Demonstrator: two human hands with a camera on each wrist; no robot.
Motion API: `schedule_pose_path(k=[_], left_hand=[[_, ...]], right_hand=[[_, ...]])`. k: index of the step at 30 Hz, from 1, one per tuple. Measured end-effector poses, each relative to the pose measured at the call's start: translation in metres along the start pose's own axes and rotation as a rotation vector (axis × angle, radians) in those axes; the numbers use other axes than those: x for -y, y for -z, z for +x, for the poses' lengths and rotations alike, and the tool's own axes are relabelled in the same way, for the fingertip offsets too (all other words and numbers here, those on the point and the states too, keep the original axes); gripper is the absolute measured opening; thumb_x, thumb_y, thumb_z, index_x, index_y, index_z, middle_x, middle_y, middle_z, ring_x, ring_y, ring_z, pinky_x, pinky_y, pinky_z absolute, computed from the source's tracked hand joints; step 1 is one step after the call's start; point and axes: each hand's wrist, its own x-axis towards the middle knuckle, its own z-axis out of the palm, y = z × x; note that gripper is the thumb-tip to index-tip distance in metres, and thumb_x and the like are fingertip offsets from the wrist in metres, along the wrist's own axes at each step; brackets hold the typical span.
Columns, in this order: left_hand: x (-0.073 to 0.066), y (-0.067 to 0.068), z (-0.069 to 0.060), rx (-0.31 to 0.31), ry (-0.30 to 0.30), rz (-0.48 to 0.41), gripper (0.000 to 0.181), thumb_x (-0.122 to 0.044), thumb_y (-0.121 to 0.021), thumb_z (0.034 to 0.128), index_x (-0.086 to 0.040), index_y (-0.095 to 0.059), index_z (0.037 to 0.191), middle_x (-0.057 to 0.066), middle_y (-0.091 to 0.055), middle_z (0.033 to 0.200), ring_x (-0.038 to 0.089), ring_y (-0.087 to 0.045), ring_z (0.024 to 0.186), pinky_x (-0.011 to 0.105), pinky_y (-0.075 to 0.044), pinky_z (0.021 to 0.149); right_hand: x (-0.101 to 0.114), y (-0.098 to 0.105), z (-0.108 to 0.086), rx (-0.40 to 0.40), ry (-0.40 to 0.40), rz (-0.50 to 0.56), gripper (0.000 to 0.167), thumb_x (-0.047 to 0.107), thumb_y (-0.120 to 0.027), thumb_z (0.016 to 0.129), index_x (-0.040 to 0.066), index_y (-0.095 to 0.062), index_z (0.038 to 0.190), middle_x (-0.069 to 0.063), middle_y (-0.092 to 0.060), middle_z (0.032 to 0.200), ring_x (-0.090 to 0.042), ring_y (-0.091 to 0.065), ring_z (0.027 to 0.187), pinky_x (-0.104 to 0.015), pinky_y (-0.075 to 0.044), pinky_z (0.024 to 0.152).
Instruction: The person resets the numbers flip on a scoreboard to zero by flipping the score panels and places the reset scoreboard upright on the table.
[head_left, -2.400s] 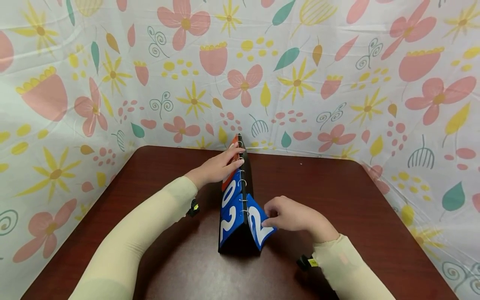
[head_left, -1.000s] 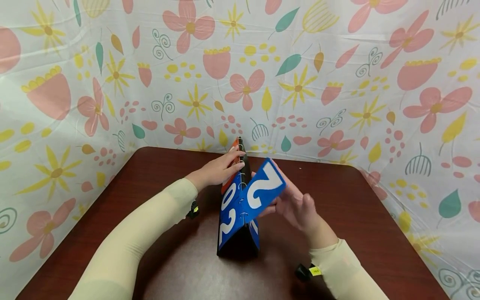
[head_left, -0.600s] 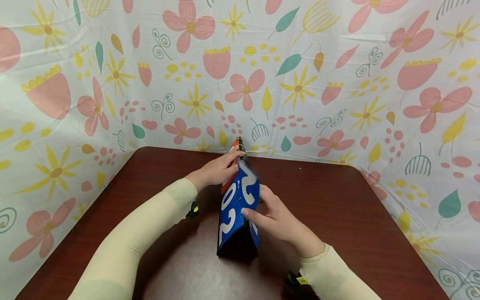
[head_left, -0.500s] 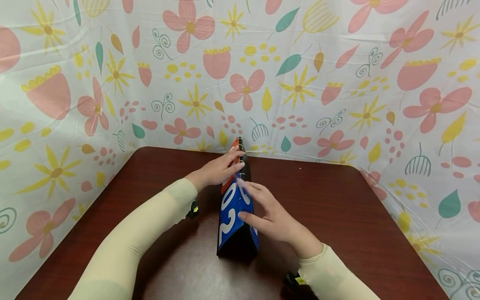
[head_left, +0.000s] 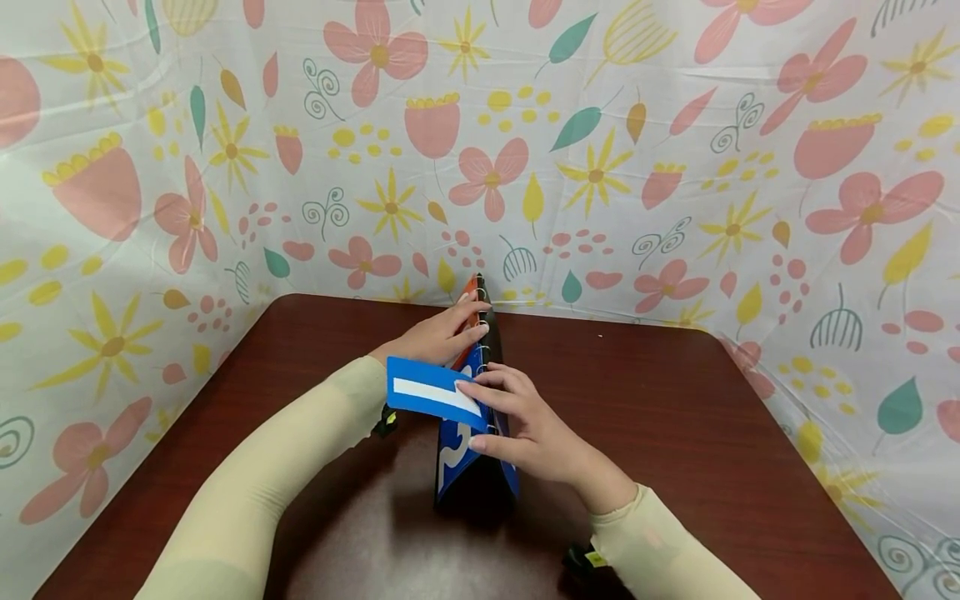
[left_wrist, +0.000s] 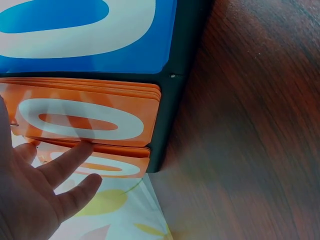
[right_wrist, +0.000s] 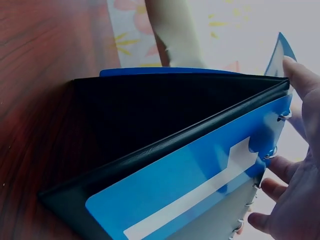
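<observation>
A black tent-shaped flip scoreboard (head_left: 493, 337) with ring-bound number cards stands lengthwise on the table. My left hand (head_left: 431, 337) rests on its far part, fingers at the ridge; in the left wrist view they lie beside orange cards (left_wrist: 82, 120) showing 0. My right hand (head_left: 534, 432) touches a blue card (head_left: 420, 387) marked with a white bar, which sticks out to the left over the ridge near its rings. Below that card, a blue card with a 2 (head_left: 454, 446) is partly covered. On the right face, the right wrist view shows a blue card with a 1 (right_wrist: 195, 192).
The dark reddish-brown table (head_left: 637, 392) extends on both sides of the scoreboard. A white cloth with flower print (head_left: 600, 192) hangs behind and at the sides. A black wrist device (head_left: 583, 560) hangs under the right sleeve.
My right hand lifted a blue 2 card from the right face and turned it over the ridge. Another blue card now swings over to the left. The left hand has kept its place.
</observation>
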Motion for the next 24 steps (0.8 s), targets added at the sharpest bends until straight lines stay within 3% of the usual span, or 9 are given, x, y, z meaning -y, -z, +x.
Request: schedule_pose_path(k=[6,11,18,24], left_hand=[[0.0001,-0.0006,0.0018,-0.013,-0.007,0.009,0.068,-0.073,-0.034,0.1008,-0.040,-0.030,0.160,-0.009,-0.006,0.175,0.022,-0.017,0.162,0.061,-0.033,0.122],[-0.0014,-0.0004,0.0017,-0.034,-0.023,0.040,0.067,-0.073,-0.033,0.1008,-0.040,-0.031,0.159,-0.006,-0.007,0.176,0.025,-0.023,0.160,0.063,-0.034,0.120],[-0.0021,-0.0005,0.0000,-0.027,-0.004,0.022,0.070,-0.074,-0.034,0.1003,-0.038,-0.031,0.160,-0.008,-0.007,0.175,0.026,-0.022,0.161,0.066,-0.032,0.120],[-0.0014,0.0000,-0.0009,-0.019,-0.011,0.009,0.071,-0.074,-0.033,0.1000,-0.037,-0.031,0.160,-0.008,-0.006,0.176,0.024,-0.019,0.161,0.064,-0.031,0.121]], right_hand=[[0.0032,0.0025,0.0006,-0.025,-0.033,0.044,0.064,0.029,-0.079,0.090,0.033,-0.055,0.149,-0.005,-0.045,0.152,-0.031,-0.025,0.151,-0.067,-0.039,0.110],[0.0066,0.0030,0.0014,0.004,-0.036,0.023,0.054,0.032,-0.081,0.087,0.036,-0.065,0.139,-0.009,-0.049,0.151,-0.032,-0.022,0.154,-0.064,-0.042,0.108],[0.0093,-0.0003,0.0007,0.023,0.024,-0.076,0.036,0.039,-0.080,0.088,0.034,-0.075,0.123,-0.009,-0.056,0.144,-0.039,-0.020,0.156,-0.074,-0.029,0.114],[0.0103,-0.0036,-0.0007,0.059,0.065,-0.192,0.023,0.047,-0.069,0.096,0.032,-0.075,0.112,-0.009,-0.053,0.147,-0.041,-0.018,0.157,-0.076,-0.019,0.117]])
